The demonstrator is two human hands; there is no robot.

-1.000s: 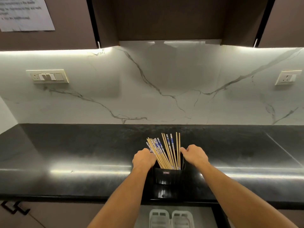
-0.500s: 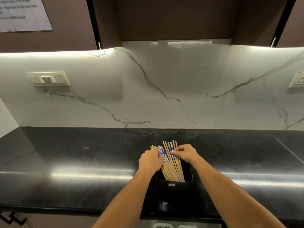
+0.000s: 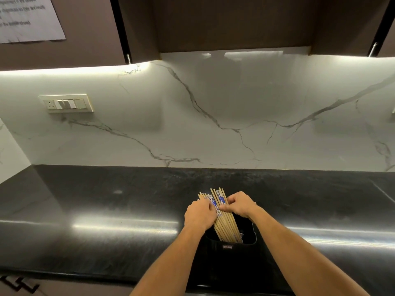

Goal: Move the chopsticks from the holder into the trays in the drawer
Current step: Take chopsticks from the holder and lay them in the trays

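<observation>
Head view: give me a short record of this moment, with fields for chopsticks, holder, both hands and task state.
chopsticks: bunched, leaning in the holder, some with a blue pattern
holder: black, on counter, near its front edge
left hand: grips the bundle from the left
right hand: grips the bundle from the right
task state: chopsticks not yet lifted out

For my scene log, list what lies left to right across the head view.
Left to right: paper notice, switch plate, left hand, chopsticks, right hand.
</observation>
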